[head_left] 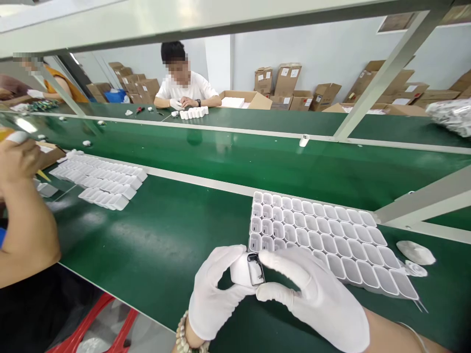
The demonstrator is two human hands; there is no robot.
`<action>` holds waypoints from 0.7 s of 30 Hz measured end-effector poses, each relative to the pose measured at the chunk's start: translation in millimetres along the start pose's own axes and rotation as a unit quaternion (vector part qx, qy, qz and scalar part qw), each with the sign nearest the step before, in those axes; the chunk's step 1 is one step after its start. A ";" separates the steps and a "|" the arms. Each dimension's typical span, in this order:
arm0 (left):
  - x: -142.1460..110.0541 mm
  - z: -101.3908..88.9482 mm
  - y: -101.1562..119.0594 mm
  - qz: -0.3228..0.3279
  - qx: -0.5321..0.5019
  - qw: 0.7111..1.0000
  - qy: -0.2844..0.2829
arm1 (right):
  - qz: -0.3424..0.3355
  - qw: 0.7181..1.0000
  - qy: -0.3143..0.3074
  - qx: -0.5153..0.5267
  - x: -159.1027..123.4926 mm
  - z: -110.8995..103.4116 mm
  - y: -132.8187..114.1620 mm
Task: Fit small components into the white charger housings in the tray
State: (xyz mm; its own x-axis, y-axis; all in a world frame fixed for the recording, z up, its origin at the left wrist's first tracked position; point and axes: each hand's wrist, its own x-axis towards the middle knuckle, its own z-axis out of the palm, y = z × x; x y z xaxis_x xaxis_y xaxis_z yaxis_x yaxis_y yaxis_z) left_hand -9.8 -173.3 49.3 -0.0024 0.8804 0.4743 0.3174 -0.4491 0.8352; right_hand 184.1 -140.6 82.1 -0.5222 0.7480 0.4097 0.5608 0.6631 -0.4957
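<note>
A small white plastic case [241,271] with a dark-rimmed opening at its right end is held low over the bench. My left hand [213,294], in a white glove, wraps its fingers and thumb round the case's left side. Against the dark-rimmed end press the thumb and fingertips of my right hand [316,296], also gloved. Just beyond both hands, open white cases [340,264] stand in close rows; those at the left end have small dark slots inside. My right hand hides part of the nearest row.
Green benchtop [162,235] spreads around the rows. More white cases [106,181] lie at left, near a co-worker's arm [27,215]. A metal post [427,201] rises at right, beside a clear plastic bag [415,252]. Another person [187,88] works across the bench.
</note>
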 end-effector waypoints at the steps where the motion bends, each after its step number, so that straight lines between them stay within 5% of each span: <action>1: -0.8 0.3 -0.3 0.003 -0.005 1.000 0.005 | -0.041 0.999 0.012 -0.017 -0.7 1.5 -1.2; 4: -2.3 2.6 -2.4 0.017 -0.013 1.000 0.013 | -0.062 0.997 -0.016 -0.048 0.8 2.8 -5.8; 13: -12.5 16.2 -10.0 0.078 0.089 0.992 0.054 | 0.090 0.996 -0.029 0.008 -0.9 13.3 -14.5; 21: -21.4 19.4 -17.8 0.004 0.164 0.986 0.016 | 0.102 0.988 0.007 0.116 12.2 11.8 -10.3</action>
State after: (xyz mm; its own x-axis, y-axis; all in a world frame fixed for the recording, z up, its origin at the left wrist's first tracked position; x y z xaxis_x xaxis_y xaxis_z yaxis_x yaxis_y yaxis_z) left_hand 3.0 -181.2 18.9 -0.0271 0.8689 0.4942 0.6076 -0.3782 0.6984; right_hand 164.4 -138.6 83.1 -0.4030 0.8671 0.2928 0.4902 0.4747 -0.7310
